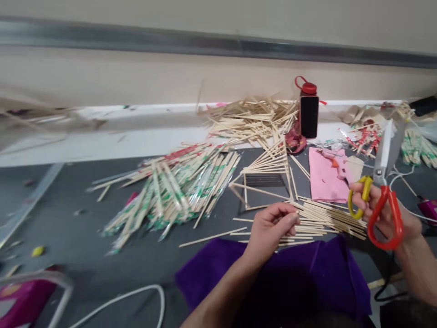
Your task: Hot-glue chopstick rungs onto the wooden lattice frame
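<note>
My right hand [378, 209] is closed round a big pair of scissors [388, 223] with red and yellow handle loops, its blades pointing up. My left hand [273, 228] is closed in a pinch above a spread of loose wooden chopsticks [327, 216]. A tiny pale tip shows at its fingertips, but I cannot make out what it belongs to. Just beyond stands a frame of joined sticks [266, 196], with more sticks fanned across its top. A pink glue gun [337, 166] lies on a folded pink cloth [326, 184] near my right hand.
Chopsticks in green-printed wrappers [177, 187] lie piled to the left. Behind are a heap of bare chopsticks [252, 116], a red-capped bottle [309, 89] and a dark-screened phone [309, 116]. Purple cloth [211, 264] covers the front; a white cable [136, 289] curves at lower left.
</note>
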{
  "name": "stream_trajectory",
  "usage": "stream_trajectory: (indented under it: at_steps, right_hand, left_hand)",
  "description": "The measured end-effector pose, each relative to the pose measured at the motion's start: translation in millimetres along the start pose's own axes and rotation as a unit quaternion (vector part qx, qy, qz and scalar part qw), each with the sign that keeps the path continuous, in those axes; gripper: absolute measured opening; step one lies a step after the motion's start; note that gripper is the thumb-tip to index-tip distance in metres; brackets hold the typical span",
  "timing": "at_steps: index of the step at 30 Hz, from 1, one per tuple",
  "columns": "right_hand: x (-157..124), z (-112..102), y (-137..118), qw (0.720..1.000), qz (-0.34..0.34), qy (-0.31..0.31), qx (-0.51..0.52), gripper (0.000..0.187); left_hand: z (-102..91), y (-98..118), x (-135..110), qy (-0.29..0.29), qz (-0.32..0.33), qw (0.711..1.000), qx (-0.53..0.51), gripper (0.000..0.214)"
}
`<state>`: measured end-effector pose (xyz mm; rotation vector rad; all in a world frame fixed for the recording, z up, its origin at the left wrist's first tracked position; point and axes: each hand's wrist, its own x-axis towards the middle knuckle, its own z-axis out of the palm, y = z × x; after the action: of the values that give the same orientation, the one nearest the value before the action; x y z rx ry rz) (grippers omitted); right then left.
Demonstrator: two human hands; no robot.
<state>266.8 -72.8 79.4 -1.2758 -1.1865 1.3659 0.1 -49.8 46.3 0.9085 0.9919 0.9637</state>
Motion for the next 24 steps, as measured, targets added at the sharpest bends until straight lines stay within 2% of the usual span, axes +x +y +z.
stream_trajectory:
  at_steps: [3,5,9,11,16,21,24]
  right_hand:
    - [-4.6,22.8,12.4,0.994,-0.078,-0.06,-0.04,0.053]
    - [-3.2,37.3,16.2,0.984,-0.13,-0.077,-0.093,0.049]
    - [6.5,61.6,12.8,0.933,-0.184,-0.063,-0.304,0.028]
    - [11.6,72.6,11.3,0.907,-0.199,-0.046,-0.367,0.021]
    - [17.4,91.0,18.1,0.871,-0.256,-0.062,-0.415,0.035]
    - [18.7,91.6,25.7,0.848,-0.262,-0.072,-0.455,0.064]
    - [21.4,92.9,28.5,0.836,-0.28,-0.063,-0.467,0.067]
  left_hand:
    - [-1.9,7.7,-2.9,0.012,0.033,0.999,0.001,0.022]
    - [-3.3,13.3,-5.9,0.017,0.061,0.998,-0.006,0.02]
    - [-8.4,23.4,-12.0,0.036,0.101,0.994,-0.029,0.017]
    - [-12.8,27.4,-14.0,0.052,0.114,0.991,-0.038,0.017]
    - [-26.1,33.1,-14.9,0.095,0.137,0.986,-0.011,0.011]
    - [-36.5,31.0,-12.5,0.11,0.171,0.978,0.045,0.002]
    - [-41.8,27.0,-11.4,0.102,0.208,0.969,0.084,0.008]
